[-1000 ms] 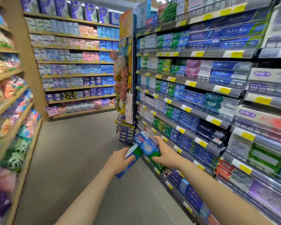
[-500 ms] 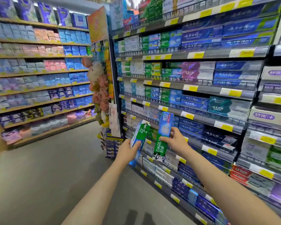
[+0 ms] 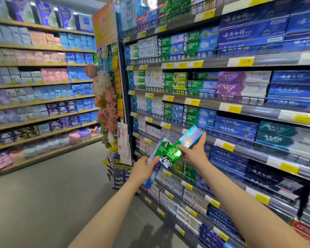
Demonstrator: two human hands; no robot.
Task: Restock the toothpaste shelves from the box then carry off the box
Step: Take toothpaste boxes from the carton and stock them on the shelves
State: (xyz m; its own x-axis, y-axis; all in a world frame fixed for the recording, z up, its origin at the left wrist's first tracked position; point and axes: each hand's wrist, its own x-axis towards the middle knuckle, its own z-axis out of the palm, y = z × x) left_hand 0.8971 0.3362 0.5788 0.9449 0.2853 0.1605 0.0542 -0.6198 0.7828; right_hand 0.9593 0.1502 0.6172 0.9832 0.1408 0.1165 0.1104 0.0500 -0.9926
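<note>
My right hand (image 3: 195,153) grips a green-and-blue Darlie toothpaste carton (image 3: 183,145), tilted with its blue end up toward the shelves. My left hand (image 3: 143,170) grips a second Darlie carton (image 3: 160,151) of the same kind, standing nearly upright just left of the first. Both cartons are held in front of the toothpaste shelves (image 3: 227,108), below a row of matching Darlie cartons (image 3: 193,115). The stock box is not in view.
Toothpaste racks with yellow price tags fill the right side. An end display with plush toys (image 3: 106,104) and hanging leaflets stands at the rack's far end. Across the grey aisle floor (image 3: 48,194), wooden shelves (image 3: 41,101) hold packaged goods.
Both hands have lifted the cartons from waist height up toward the shelves. The right hand's carton has tipped from upright to slanting right, and my view has turned toward the racks.
</note>
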